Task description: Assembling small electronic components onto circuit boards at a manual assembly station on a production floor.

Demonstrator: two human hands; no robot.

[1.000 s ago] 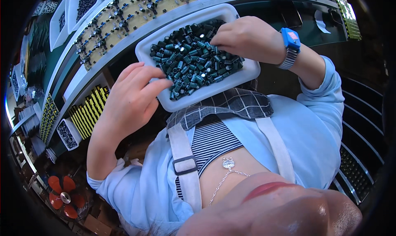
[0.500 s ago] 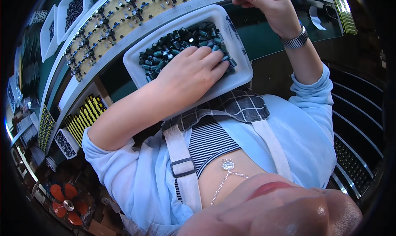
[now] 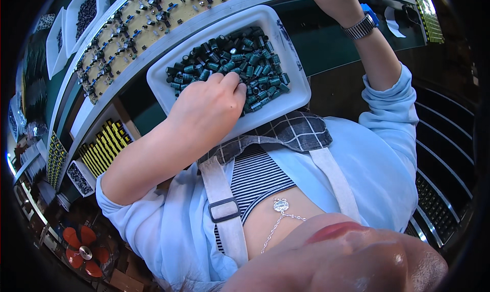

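Note:
A white plastic tray [image 3: 301, 90] holds a heap of small dark green cylindrical capacitors [image 3: 255, 67]. My left hand [image 3: 212, 100] reaches over the tray's near side, its fingers curled and pressed together against the heap. The fingertips are hidden, so what they grip cannot be made out. At the top edge of the view my right hand [image 3: 332, 1] is above the metal rail of the line, its fingers cut off by the frame. A metal-banded watch [image 3: 360, 28] and a blue strap [image 3: 371, 14] are on that wrist.
Beyond the tray, a curved metal rail [image 3: 204, 15] borders tan circuit boards [image 3: 176, 1] crowded with components. White bins [image 3: 65, 57] of small dark parts stand far left. Yellow-and-black parts [image 3: 106, 144] sit left of my arm. A fan with orange blades [image 3: 86, 252] is lower left.
My left hand has drawn back leftward across the heap, uncovering more capacitors. My right hand, which pinched a small green capacitor, has moved farther up, so its fingers have left the view.

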